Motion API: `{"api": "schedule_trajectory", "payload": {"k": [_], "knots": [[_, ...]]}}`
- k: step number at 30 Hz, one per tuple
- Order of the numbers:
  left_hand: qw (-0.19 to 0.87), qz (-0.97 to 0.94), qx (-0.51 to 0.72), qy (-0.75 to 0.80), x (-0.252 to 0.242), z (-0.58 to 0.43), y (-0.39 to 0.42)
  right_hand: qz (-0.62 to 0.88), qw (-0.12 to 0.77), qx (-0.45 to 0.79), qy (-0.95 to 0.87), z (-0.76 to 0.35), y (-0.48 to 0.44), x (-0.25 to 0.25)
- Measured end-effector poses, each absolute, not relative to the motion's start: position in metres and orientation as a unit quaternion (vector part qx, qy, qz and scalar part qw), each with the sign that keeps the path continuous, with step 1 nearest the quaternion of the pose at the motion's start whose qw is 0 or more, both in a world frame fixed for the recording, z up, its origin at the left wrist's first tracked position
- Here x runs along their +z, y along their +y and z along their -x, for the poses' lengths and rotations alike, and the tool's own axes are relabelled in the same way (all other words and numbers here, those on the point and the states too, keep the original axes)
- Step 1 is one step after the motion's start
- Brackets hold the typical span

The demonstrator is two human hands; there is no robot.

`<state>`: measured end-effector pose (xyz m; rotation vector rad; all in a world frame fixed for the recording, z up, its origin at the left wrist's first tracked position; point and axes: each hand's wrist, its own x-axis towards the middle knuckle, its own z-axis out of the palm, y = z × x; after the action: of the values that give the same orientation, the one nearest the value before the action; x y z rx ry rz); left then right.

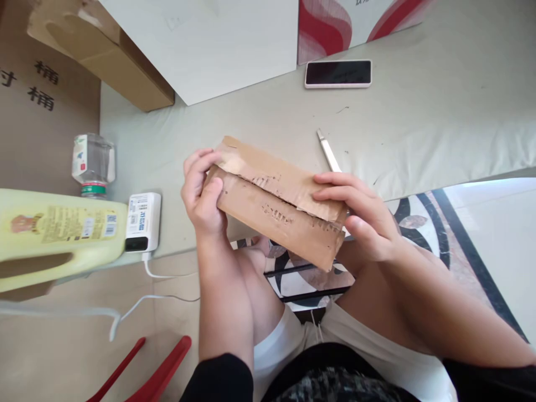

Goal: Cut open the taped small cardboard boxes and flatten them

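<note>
A small brown cardboard box (247, 202) is held tilted above my lap, its right end lower than its left. A long seam runs along its face, with rows of small punctures and torn, scuffed cardboard. My left hand (204, 192) grips the left end, thumb on the near side and fingers round the far edge. At the right end, my right hand (364, 209) has its fingers on the top and the thumb by the end. Just beyond lies a white, pen-like knife (329, 151), its near part hidden by the box and my right hand.
A phone (338, 73) lies on the cloth-covered surface (439, 111). Behind stand a white box (226, 44) and a larger carton (104, 56). To the left are a clear bottle (94, 159), a yellow jug (62, 229) and a white device (143, 220) with a cable.
</note>
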<state>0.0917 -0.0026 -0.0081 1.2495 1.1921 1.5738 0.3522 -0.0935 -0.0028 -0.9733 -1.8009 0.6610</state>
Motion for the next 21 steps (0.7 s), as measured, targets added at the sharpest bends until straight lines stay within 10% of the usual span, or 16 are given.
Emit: {"api": "schedule_trajectory", "payload": {"k": [21], "knots": [[0.394,-0.459,0.678,0.417,-0.016,-0.078,0.010,0.460,0.515,0.354,-0.631,-0.345,-0.093,-0.013]]}}
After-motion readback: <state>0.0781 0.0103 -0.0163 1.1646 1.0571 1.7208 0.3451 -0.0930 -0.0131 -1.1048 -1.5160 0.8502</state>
